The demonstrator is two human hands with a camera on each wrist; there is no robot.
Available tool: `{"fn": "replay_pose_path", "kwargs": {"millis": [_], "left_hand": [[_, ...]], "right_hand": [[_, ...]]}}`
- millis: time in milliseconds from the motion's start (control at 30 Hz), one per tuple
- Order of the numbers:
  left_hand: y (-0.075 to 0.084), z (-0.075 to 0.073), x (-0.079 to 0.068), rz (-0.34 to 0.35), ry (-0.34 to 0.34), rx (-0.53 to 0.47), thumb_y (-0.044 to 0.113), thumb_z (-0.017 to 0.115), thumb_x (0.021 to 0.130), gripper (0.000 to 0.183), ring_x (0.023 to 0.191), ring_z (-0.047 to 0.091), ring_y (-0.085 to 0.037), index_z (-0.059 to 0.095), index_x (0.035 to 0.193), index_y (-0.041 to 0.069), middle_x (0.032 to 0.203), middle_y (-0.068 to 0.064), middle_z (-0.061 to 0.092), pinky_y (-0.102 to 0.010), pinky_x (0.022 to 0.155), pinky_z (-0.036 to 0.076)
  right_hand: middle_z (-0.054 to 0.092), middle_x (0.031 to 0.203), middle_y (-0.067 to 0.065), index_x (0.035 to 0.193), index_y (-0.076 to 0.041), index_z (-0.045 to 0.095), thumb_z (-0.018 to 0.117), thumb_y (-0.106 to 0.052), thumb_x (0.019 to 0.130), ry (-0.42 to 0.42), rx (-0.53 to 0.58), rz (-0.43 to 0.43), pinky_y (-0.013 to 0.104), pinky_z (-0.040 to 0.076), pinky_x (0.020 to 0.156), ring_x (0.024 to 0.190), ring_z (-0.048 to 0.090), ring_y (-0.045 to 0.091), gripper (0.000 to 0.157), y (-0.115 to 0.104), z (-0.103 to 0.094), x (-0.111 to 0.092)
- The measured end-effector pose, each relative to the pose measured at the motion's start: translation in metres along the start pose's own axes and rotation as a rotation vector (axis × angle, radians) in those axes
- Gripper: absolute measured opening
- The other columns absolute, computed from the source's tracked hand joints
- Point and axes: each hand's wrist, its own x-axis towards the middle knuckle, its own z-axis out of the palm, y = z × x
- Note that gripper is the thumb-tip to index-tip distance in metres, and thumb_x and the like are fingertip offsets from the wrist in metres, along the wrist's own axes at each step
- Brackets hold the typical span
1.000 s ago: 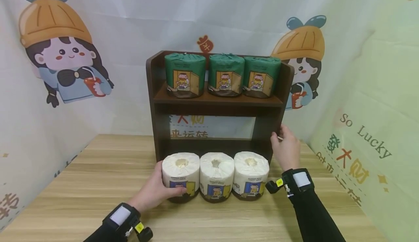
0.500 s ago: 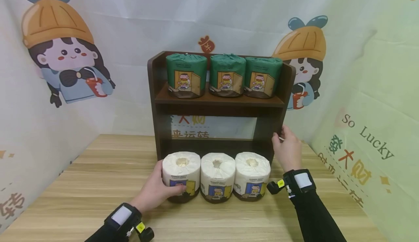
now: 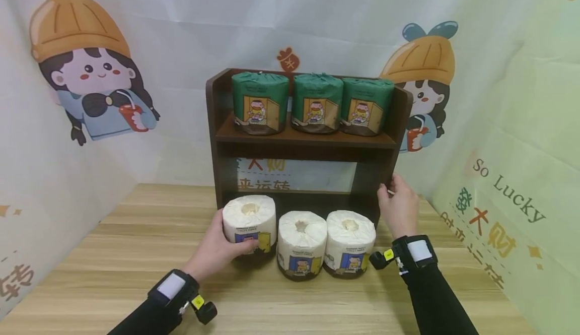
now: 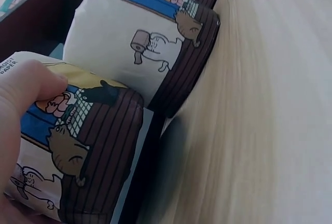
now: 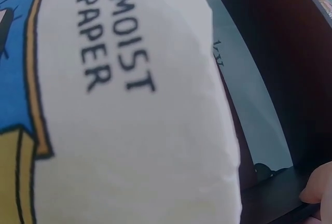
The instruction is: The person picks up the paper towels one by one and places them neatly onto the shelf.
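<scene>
My left hand (image 3: pixel 216 252) grips the left white-wrapped toilet roll (image 3: pixel 249 224), thumb across its printed front. That roll is raised off the table and slightly tilted; in the left wrist view its dark base shows a gap and shadow below. Beside it stand a middle white toilet roll (image 3: pixel 302 247) and a right one (image 3: pixel 350 247), both upright on the table. My right hand (image 3: pixel 401 208) holds the right side of a dark brown two-tier shelf (image 3: pixel 290 142), thumb at the front edge. In the right wrist view a white roll (image 5: pixel 140 130) covers much of the shelf.
Three green-wrapped toilet rolls (image 3: pixel 317 103) stand in a row on the upper tier. The lower tier has an open back, through which the printed cloth (image 3: pixel 312 174) shows. Cloth hangs round the wooden table (image 3: pixel 136 254) on three sides.
My left hand has lifted the left white roll up off the table, away from the other two. The right hand stays at the shelf's side.
</scene>
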Motion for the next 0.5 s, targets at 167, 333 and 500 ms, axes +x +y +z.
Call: {"fn": "replay_pose_path", "kwargs": {"millis": [167, 333, 500], "left_hand": [[0.001, 0.002, 0.007, 0.008, 0.038, 0.029, 0.034, 0.092, 0.070, 0.107, 0.119, 0.047, -0.024, 0.023, 0.147, 0.008, 0.136, -0.012, 0.043, -0.050, 0.102, 0.043], [-0.003, 0.010, 0.012, 0.015, 0.083, 0.053, 0.029, 0.092, 0.071, 0.108, 0.121, 0.045, -0.026, 0.021, 0.149, 0.004, 0.138, -0.016, 0.041, -0.051, 0.103, 0.041], [-0.010, 0.018, 0.013, 0.004, 0.116, 0.045, 0.024, 0.092, 0.071, 0.110, 0.121, 0.044, -0.028, 0.017, 0.149, 0.002, 0.138, -0.019, 0.039, -0.051, 0.105, 0.040]], "right_hand": [[0.065, 0.114, 0.023, 0.124, 0.003, 0.058, 0.060, -0.007, 0.099, 0.000, 0.004, 0.006, 0.053, 0.057, 0.081, 0.101, 0.062, 0.036, 0.027, 0.000, 0.000, 0.001], [0.065, 0.113, 0.023, 0.125, 0.003, 0.058, 0.060, -0.008, 0.099, 0.004, 0.002, -0.001, 0.052, 0.057, 0.080, 0.101, 0.062, 0.036, 0.028, 0.000, -0.001, 0.002], [0.065, 0.113, 0.024, 0.123, 0.003, 0.059, 0.061, -0.007, 0.099, -0.006, 0.003, 0.000, 0.053, 0.057, 0.081, 0.101, 0.062, 0.037, 0.026, -0.002, -0.001, 0.000]]}}
